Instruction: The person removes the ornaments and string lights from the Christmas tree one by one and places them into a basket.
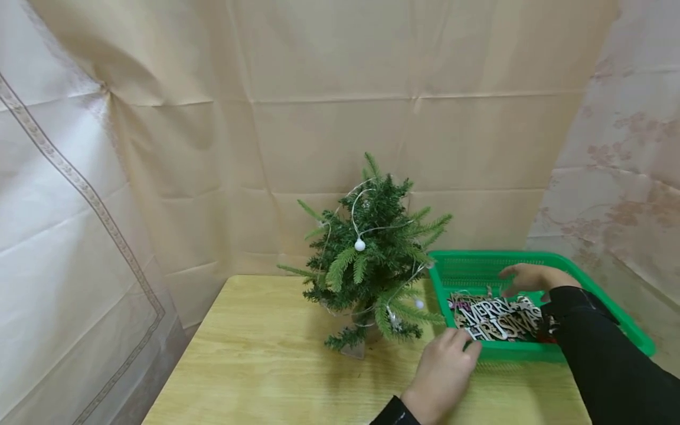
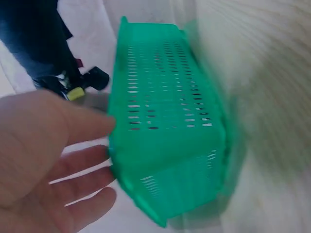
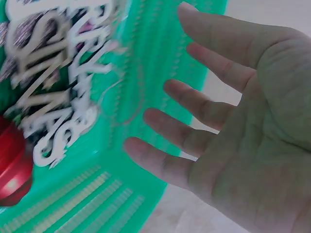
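Observation:
My right hand [image 1: 536,277] hovers over the back part of a green plastic basket [image 1: 499,353], its fingers spread in the right wrist view. Below it in the basket lie white cut-out letter signs [image 1: 491,310] reading MERRY and part of another word. A shiny red ornament [image 3: 13,162] is beside the letters in the right wrist view. My left hand [image 1: 443,372] is at the basket's near left corner, with the thumb [image 2: 92,124] and relaxed fingers right at the rim. A small green Christmas tree [image 1: 372,248] with a light string stands left of the basket.
The tree and basket stand on a light wooden table [image 1: 255,354]. White bulbs [image 1: 359,244] hang on the tree's wire, and its right branches reach toward the basket's left rim. Beige cloth [image 1: 319,118] hangs behind. Someone's dark-clothed leg [image 2: 34,39] shows below in the left wrist view.

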`<state>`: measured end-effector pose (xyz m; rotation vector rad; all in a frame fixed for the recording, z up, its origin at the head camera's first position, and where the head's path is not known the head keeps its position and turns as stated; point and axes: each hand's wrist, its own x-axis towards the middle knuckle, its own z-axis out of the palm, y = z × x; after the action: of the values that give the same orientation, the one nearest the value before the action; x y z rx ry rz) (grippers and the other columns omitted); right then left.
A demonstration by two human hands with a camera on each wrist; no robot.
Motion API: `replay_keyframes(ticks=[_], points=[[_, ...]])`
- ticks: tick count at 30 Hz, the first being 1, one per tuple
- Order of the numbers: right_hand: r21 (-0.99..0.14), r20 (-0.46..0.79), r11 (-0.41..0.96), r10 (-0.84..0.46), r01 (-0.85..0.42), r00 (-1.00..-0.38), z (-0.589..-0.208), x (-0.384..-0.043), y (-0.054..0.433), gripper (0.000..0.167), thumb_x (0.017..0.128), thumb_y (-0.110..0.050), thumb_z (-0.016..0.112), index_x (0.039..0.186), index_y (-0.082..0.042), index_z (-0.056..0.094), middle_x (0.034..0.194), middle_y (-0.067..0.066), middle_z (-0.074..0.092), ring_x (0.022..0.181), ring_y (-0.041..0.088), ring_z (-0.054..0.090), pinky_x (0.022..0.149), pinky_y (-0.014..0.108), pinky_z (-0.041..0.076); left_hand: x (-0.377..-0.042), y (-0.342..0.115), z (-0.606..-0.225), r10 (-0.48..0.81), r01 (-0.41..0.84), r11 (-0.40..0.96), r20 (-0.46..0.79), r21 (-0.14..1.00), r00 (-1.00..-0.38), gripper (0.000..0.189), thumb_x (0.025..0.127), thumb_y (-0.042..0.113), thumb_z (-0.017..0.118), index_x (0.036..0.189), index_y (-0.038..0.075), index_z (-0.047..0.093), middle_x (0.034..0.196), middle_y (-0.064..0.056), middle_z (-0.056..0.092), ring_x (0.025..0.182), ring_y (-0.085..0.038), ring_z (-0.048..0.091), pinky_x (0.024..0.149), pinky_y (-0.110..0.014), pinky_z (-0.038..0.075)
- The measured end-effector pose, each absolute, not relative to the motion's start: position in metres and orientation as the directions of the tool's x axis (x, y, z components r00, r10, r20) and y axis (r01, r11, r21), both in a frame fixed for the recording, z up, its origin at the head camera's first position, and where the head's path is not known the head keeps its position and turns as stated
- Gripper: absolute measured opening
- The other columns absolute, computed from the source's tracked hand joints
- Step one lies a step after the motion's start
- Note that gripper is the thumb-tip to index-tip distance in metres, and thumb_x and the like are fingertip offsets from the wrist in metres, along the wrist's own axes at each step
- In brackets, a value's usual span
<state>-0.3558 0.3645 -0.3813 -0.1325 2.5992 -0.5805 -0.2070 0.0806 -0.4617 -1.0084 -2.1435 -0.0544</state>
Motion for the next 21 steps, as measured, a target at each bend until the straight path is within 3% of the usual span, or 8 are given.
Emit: replay_keyframes(ticks=[4, 10, 13, 21], points=[[-0.507, -0.364, 0.861, -0.267, -0.051, -0.892, -0.373, -0.357, 0.346, 0.079, 0.094, -0.034, 0.073, 0.148, 0.012, 0.036, 0.145, 0.045, 0.032, 0.126, 0.064, 0.039, 0.089, 0.065, 0.049, -0.199, 0.071, -0.451, 0.719, 0.727, 0.625, 0.574, -0.286, -0.392, 0.026, 0.091, 0.024, 0.073, 0.117, 0.022, 0.072, 0.112, 0.006, 0.064, 0.107, -0.009, 0.060, 0.101, -0.017, 0.044], [-0.521, -0.166, 0.819, -0.371, -0.238, -0.914, -0.349, -0.350, 0.319, 0.067, 0.099, -0.032, 0.068, 0.144, 0.011, 0.044, 0.143, 0.043, 0.039, 0.130, 0.061, 0.036, 0.097, 0.063, 0.045, -0.177, 0.051, -0.416, 0.791, 0.845, 0.484, 0.526, -0.226, -0.313, 0.027, 0.105, 0.026, 0.055, 0.128, 0.022, 0.068, 0.123, 0.005, 0.063, 0.113, -0.009, 0.058, 0.102, -0.014, 0.040], [-0.532, -0.051, 0.780, -0.418, -0.330, -0.907, -0.338, -0.342, 0.304, 0.060, 0.100, -0.029, 0.065, 0.144, 0.009, 0.047, 0.142, 0.038, 0.044, 0.129, 0.061, 0.039, 0.098, 0.065, 0.044, -0.169, 0.038, -0.397, 0.784, 0.861, 0.454, 0.563, -0.229, -0.264, 0.028, 0.105, 0.026, 0.055, 0.128, 0.021, 0.068, 0.124, 0.004, 0.064, 0.115, -0.009, 0.058, 0.103, -0.015, 0.040], [-0.540, 0.170, 0.710, -0.434, -0.452, -0.885, -0.325, -0.310, 0.273, 0.052, 0.102, -0.027, 0.064, 0.144, 0.000, 0.052, 0.145, 0.028, 0.049, 0.130, 0.055, 0.044, 0.099, 0.070, 0.041, -0.163, -0.002, -0.368, 0.648, 0.894, 0.429, 0.733, -0.129, -0.206, 0.023, 0.100, 0.019, 0.061, 0.118, 0.016, 0.074, 0.115, 0.003, 0.068, 0.111, -0.012, 0.061, 0.105, -0.020, 0.042]])
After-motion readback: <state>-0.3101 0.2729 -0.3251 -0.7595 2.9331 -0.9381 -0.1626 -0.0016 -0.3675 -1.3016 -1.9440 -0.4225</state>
